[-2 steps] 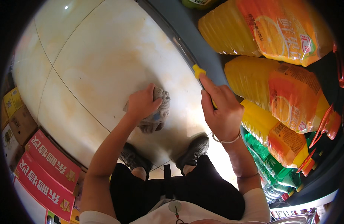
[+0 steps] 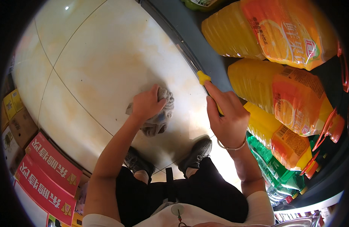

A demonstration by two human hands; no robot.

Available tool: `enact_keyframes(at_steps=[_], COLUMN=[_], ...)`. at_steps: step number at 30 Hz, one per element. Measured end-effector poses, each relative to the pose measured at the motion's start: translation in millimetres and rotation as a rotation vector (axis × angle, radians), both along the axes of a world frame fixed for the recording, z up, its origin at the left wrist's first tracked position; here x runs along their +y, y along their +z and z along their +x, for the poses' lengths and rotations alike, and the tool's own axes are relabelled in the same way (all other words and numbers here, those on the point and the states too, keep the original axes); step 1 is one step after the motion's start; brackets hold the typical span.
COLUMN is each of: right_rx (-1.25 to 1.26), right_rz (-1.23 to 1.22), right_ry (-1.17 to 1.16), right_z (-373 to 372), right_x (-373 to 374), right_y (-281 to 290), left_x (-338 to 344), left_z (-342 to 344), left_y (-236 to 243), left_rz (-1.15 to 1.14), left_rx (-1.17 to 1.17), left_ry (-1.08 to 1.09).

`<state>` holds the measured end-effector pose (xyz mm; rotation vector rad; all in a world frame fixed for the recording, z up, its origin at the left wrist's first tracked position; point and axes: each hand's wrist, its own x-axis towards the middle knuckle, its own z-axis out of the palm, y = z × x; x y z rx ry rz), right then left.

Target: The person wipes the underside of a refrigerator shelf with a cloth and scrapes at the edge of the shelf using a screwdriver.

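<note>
My left hand (image 2: 147, 104) is closed on a crumpled grey-brown rag (image 2: 163, 113), which hangs over the floor between my knees. In my right hand (image 2: 229, 115) is a screwdriver (image 2: 204, 78) with a yellow and dark handle, the index finger stretched along it. Its thin metal shaft points away from me and to the left, lying along the dark front edge of the cooler shelf (image 2: 214, 49). I cannot tell whether the tip touches that edge.
Large bottles of orange drink (image 2: 254, 81) lie on the shelf at the right, with green bottles (image 2: 274, 166) nearer me. Red printed cartons (image 2: 49, 170) and small boxes (image 2: 23, 125) line the left side. Pale tiles (image 2: 102, 56) cover the floor; my shoes (image 2: 197, 153) stand below my hands.
My right hand and the screwdriver have shifted slightly toward me. The left hand with the rag has moved a little to the right.
</note>
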<state>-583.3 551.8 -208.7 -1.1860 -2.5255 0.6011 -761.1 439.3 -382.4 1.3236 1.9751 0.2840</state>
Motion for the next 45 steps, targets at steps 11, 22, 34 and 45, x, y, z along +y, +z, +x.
enact_keyframes(at_steps=[11, 22, 34, 45], right_rx=[-0.034, 0.290, 0.113, 0.162], right_rz=[-0.008, 0.132, 0.067, -0.051], right_ry=[-0.051, 0.376, -0.084, 0.041], right_z=[18.3, -33.1, 82.2, 81.6], right_x=[-4.1, -1.0, -43.3, -67.1], right_y=[-9.9, -7.6, -27.8, -38.3], left_x=[10.0, -19.9, -2.7, -3.4], left_z=[10.7, 13.9, 15.0, 15.9], left_y=[-22.7, -60.5, -40.7, -41.1], left_rz=[-0.043, 0.142, 0.033, 0.081], left_rx=[0.095, 0.242, 0.204, 0.186], left_ry=[0.085, 0.105, 0.081, 0.112])
